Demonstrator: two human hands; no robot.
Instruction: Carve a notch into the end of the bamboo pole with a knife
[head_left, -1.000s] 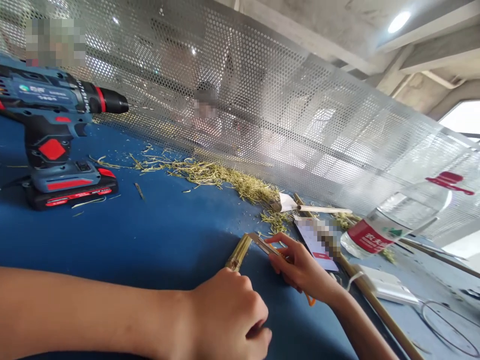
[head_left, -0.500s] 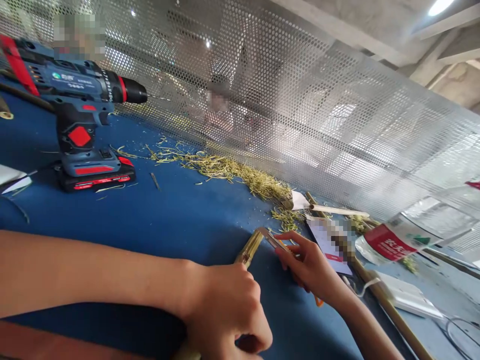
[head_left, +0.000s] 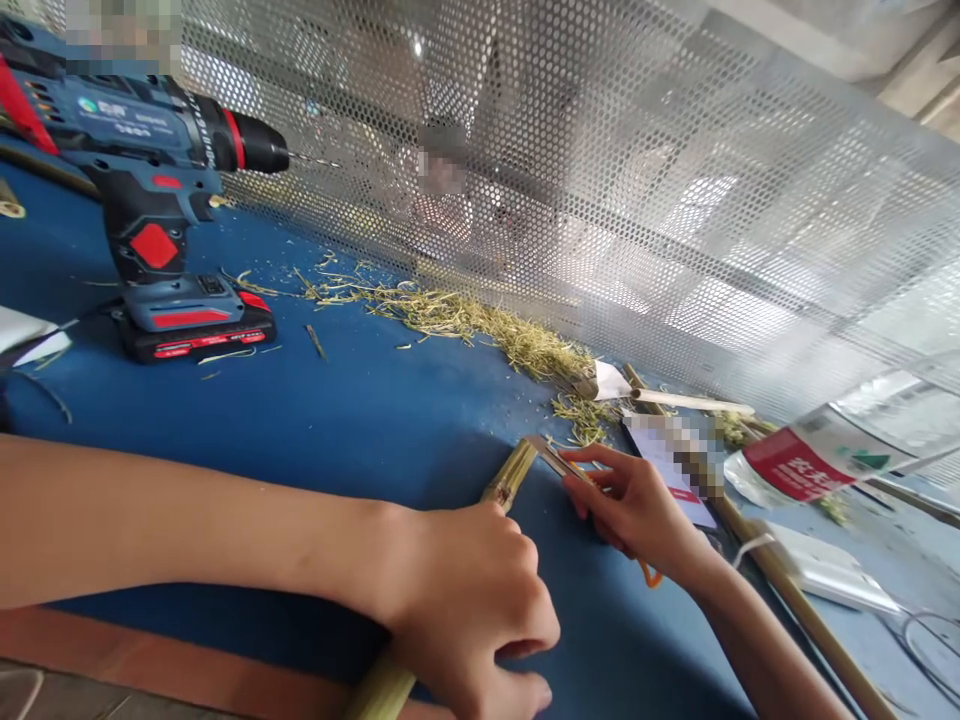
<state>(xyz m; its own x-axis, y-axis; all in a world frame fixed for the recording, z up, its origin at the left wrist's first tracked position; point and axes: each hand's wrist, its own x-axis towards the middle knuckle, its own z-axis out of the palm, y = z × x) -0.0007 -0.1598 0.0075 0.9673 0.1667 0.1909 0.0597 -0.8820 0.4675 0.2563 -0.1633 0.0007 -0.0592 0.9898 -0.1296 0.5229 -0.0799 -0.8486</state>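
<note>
The left hand (head_left: 472,610) covers the middle of the bamboo stick (head_left: 514,477), whose near end runs off the bottom edge. Under the right hand's fingers (head_left: 600,470), most of the blade tool (head_left: 551,457) is hidden. Beyond them, the card (head_left: 667,455) is blurred, and the bottle (head_left: 810,455) is cut off at right.

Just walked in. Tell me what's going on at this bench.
A person sits at a blue table working a bamboo stick. The left hand grips the stick and pins it to the table, while the right hand holds a small blade against its far end. Pale shavings lie piled along the perforated metal screen. A cordless drill stands unused at the far left, and a water bottle lies on its side to the right.
</note>
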